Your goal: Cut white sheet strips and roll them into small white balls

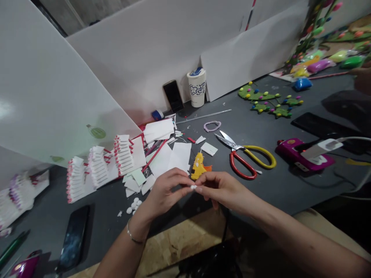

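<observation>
My left hand [168,192] and my right hand [222,189] meet above the table's front edge. Between their fingertips is a small white piece [193,187], pinched from both sides. Just behind the hands lies a yellow glue gun [198,166], its lower part hidden by my fingers. Several white balls [134,205] sit in a small heap left of my left wrist. White paper pieces [180,156] are spread behind my left hand. Scissors [236,146] with one red and one yellow handle lie open behind my right hand.
White paper cutouts with red tips [100,166] stand at the left, near a dark phone [74,231]. A white cup [197,88] and another phone [173,95] are against the back panel. Right are a purple power block [307,156] and green decorated shapes [261,94].
</observation>
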`<action>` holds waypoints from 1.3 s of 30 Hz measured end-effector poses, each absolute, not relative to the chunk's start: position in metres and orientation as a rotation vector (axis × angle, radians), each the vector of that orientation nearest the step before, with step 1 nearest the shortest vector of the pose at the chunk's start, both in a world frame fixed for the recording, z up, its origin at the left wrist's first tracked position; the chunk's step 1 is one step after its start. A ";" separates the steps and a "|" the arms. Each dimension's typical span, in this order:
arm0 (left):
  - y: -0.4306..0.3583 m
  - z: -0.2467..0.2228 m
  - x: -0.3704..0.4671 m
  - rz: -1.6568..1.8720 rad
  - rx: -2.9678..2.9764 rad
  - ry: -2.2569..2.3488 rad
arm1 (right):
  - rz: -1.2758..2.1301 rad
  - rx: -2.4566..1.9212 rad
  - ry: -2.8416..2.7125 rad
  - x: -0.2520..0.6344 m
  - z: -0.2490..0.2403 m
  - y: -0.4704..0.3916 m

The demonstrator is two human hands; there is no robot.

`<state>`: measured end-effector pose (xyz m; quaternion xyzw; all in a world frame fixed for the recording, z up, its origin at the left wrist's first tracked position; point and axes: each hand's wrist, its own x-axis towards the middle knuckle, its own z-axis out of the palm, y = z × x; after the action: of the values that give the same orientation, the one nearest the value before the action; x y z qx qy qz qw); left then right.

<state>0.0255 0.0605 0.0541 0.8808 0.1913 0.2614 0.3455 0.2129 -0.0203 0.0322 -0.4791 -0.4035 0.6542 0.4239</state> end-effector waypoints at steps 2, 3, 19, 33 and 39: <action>0.058 0.055 0.025 0.648 2.441 0.476 | 1.572 -1.237 -1.049 0.212 0.030 -0.022; 0.056 0.056 0.025 0.635 2.517 0.471 | 1.547 -1.256 -1.058 0.211 0.029 -0.022; 0.049 0.056 0.028 0.723 2.435 0.629 | 0.932 -1.278 -1.347 0.208 0.023 -0.023; 0.043 0.052 0.036 0.874 2.202 0.783 | 0.599 -1.286 -1.529 0.209 0.027 -0.024; 0.040 0.046 0.038 0.910 2.110 0.846 | 0.569 -1.274 -1.510 0.206 0.027 -0.025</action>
<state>0.0377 0.0402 0.0458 0.8104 0.3251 0.3494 0.3397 0.2064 -0.0250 0.0268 -0.5305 -0.6291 0.2370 0.5164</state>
